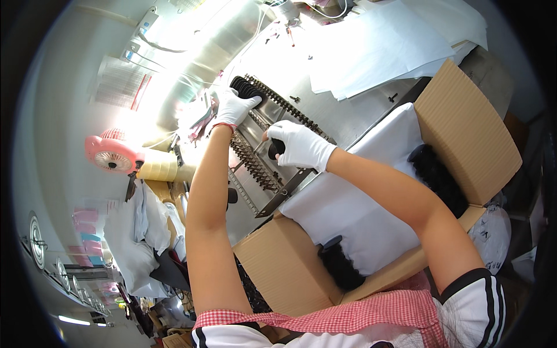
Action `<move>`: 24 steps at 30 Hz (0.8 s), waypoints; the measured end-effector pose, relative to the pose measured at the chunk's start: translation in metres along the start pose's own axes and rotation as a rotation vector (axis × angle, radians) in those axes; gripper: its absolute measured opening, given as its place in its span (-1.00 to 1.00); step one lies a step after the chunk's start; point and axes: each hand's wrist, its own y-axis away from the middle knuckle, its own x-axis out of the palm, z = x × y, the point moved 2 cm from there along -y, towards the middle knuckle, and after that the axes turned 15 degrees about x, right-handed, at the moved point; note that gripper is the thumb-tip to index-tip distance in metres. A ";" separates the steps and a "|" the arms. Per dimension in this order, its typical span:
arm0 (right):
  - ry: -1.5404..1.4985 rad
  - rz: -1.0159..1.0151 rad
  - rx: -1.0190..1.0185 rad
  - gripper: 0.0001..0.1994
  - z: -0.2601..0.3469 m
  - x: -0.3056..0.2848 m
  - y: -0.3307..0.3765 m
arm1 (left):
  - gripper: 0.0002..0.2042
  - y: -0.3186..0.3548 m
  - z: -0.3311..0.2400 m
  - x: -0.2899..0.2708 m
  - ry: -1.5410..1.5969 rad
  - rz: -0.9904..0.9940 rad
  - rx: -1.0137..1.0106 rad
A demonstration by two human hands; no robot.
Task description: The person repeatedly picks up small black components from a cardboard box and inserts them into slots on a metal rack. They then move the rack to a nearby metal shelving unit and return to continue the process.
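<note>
Both my hands wear white gloves. My left hand (234, 107) reaches far over the steel bench and presses on a row of small black flat pieces (246, 88) set in a toothed metal rack (284, 107). My right hand (299, 145) is closed around one small black piece (275, 149) just above the rack's near rows of teeth (252, 162). The rack lies slanted across the bench, between my two arms.
An open cardboard box (464, 133) lined with white paper (360, 203) sits under my right forearm, with many black pieces (438, 174) at its edges. White paper sheets (383, 46) lie beyond. A pink fan (110, 153) and a tape roll (156, 168) stand at left.
</note>
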 end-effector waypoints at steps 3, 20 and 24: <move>0.024 0.032 -0.043 -0.58 -0.002 -0.003 0.002 | -0.04 -0.014 0.007 0.013 -0.140 -0.025 0.110; -0.186 -0.273 -0.014 -0.11 -0.003 -0.012 -0.003 | -0.60 0.091 -0.100 -0.007 0.218 0.394 -0.052; -0.178 -0.196 -0.010 -0.29 -0.002 -0.012 -0.003 | -0.57 0.110 -0.135 -0.028 0.454 0.645 -0.057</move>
